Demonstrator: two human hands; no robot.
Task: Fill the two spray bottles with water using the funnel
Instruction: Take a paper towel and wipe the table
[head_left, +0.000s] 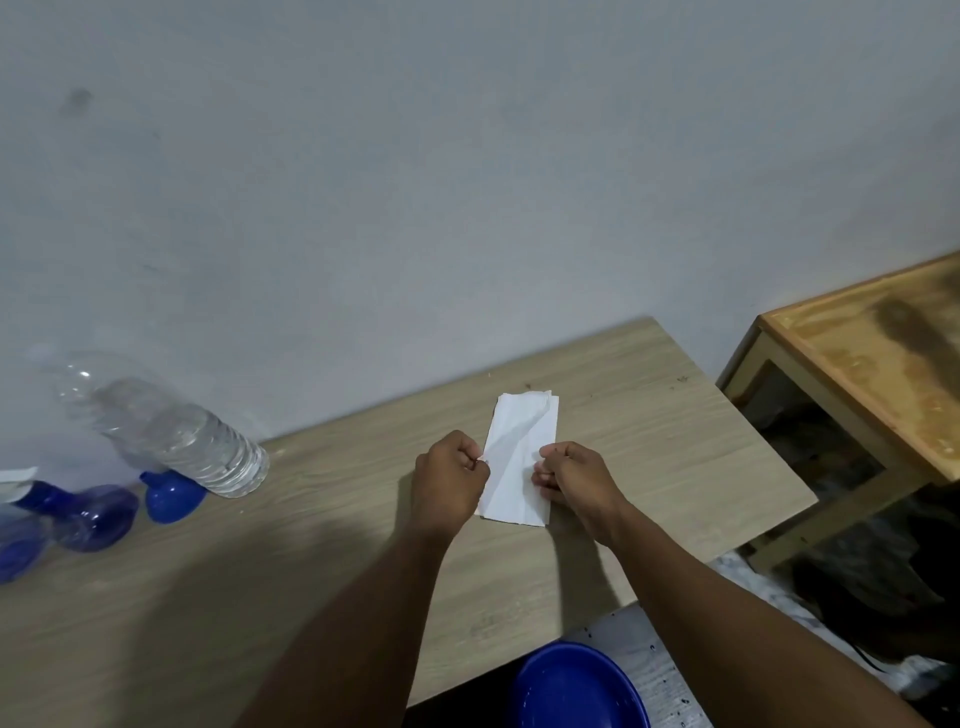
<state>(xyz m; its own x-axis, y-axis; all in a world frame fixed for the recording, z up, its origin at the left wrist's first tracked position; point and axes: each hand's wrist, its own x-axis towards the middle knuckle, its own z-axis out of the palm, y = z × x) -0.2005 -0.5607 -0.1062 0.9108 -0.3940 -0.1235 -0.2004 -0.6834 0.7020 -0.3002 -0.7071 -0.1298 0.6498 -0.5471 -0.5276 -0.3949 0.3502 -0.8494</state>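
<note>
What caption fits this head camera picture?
Both hands, left and right, pinch a folded white tissue on the table.

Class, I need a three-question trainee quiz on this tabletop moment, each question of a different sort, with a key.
1. True or false: both hands pinch the white tissue lying on the table.
2. Which thing stands beside the blue funnel? A) water bottle B) kettle C) mug
3. Fill in: the left hand holds the tissue's ____ edge.

Key: 1 true, the right hand pinches too; 2 A; 3 left.
</note>
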